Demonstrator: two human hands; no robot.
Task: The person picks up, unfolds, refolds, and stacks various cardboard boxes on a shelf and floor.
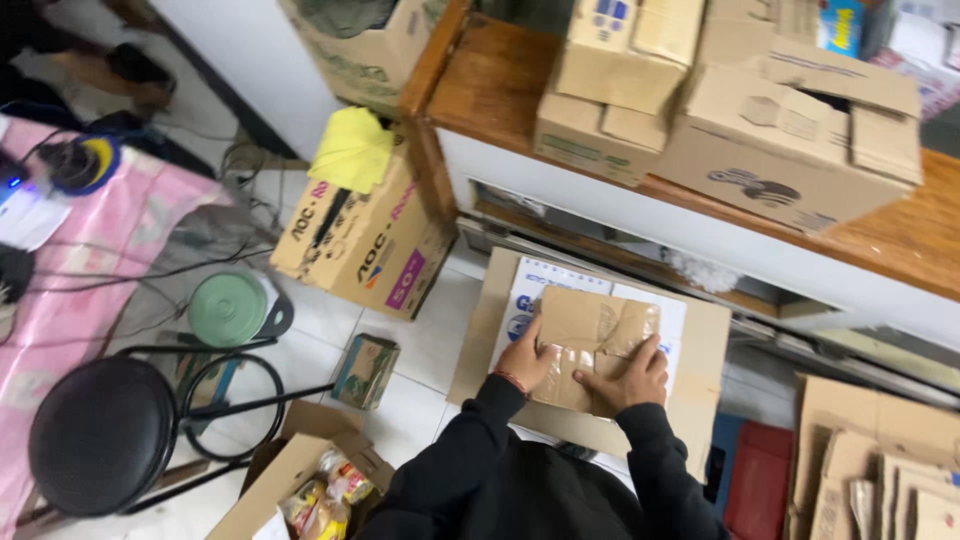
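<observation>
Seen from above, we press both hands onto a small brown cardboard parcel [590,345] that lies on a white printed sheet [540,285], itself on a larger flat cardboard box [700,380] just in front of us, near the middle of the scene. Our left hand [527,362] lies against the parcel's left edge, fingers [545,350] spread flat on its top rather than clenched. Our right hand [625,380] rests on the near right part, fingers laid open across the taped flap; neither hand lifts or wraps the parcel, both simply hold it down. A thin red band [510,381] circles the left wrist, and black sleeves [480,440] cover both arms.

Beyond the box, a white cabinet with a wooden surface [500,90] carries several stacked cardboard boxes [790,130]. To the left, a printed carton [365,240] stands on the tiled floor with a yellow cloth [352,150] draped over its top. Nearer us on the left we see a green round lid [228,308], a small green packet box [365,370], a black round stool [100,435] and an open carton of wrapped snacks [320,495]. A pink cloth [70,290] with cables across it fills the far left edge. Flattened cardboard [880,460] piles up at the near right.
</observation>
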